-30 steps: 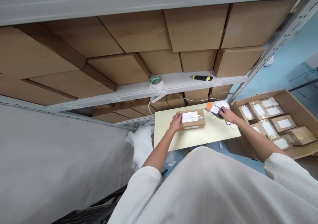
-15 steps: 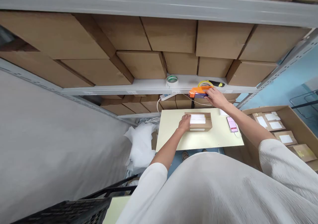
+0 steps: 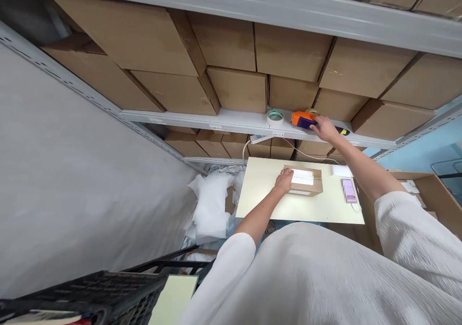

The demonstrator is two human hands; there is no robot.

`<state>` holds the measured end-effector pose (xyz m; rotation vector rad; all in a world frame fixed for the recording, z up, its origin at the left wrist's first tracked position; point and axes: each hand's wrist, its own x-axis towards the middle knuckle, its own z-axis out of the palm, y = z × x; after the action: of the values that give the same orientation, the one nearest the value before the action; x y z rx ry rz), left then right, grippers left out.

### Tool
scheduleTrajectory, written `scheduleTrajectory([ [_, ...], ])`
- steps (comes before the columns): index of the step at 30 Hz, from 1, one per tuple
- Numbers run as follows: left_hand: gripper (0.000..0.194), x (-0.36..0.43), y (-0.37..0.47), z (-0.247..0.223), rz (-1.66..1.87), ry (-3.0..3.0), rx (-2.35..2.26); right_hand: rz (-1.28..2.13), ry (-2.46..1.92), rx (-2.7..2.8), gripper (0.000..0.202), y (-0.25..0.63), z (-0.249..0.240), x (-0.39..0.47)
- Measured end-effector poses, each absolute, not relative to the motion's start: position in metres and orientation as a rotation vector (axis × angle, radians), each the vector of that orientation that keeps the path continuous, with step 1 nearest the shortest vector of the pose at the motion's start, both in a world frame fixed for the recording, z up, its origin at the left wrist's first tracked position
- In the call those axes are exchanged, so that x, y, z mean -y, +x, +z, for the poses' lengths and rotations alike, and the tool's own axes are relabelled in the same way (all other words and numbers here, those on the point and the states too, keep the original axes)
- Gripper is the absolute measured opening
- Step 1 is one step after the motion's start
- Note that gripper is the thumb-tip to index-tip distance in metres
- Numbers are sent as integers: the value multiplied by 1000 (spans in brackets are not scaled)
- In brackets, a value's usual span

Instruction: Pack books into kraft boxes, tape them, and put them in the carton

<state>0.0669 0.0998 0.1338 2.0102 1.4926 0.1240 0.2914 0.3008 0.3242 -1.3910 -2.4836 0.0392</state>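
Note:
On the pale yellow table (image 3: 260,205) lies a small cardboard box (image 3: 317,181) with a white label (image 3: 302,176) on top. My left hand (image 3: 283,180) rests against the box's left end, its fingers on the top edge. My right hand (image 3: 325,128) is closed on the handle of an orange and dark blue tape dispenser (image 3: 302,119), at the front of the shelf. A roll of green and white tape (image 3: 275,118) stands left of the dispenser. Part of a yellow tape roll (image 3: 312,111) shows behind it, and a black and yellow tool (image 3: 342,131) is partly hidden by my right wrist.
Cardboard boxes (image 3: 238,89) fill the metal shelves. A phone (image 3: 348,191) and a white block (image 3: 341,170) lie at the table's right. A large carton (image 3: 438,195) stands right, white packing bags (image 3: 212,205) left, and a black crate (image 3: 122,291) at the lower left.
The tape dispenser, held in my right hand, has moved from beyond the shelf's front edge onto the shelf. My left hand stays on the box. The view has shifted left.

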Motion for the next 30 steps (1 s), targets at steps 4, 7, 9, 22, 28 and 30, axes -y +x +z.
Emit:
scheduleTrajectory([
  [4, 80, -100, 65, 133, 105, 2049, -1488, 40, -1413, 2485, 57, 286, 320, -306],
  [7, 81, -101, 63, 132, 113, 2072, -1476, 35, -1432, 2482, 57, 284, 315, -308],
  [9, 82, -101, 63, 131, 114, 2075, -1466, 42, -1428, 2482, 56, 283, 312, -309],
  [22, 77, -100, 58, 128, 112, 2125, -1441, -66, -1515, 2380, 57, 278, 302, -298],
  [28, 75, -98, 56, 127, 107, 2122, -1439, -101, -1474, 2211, 55, 289, 301, -233],
  [30, 76, -97, 54, 125, 108, 2117, -1429, -44, -1518, 2141, 52, 296, 283, -192],
])
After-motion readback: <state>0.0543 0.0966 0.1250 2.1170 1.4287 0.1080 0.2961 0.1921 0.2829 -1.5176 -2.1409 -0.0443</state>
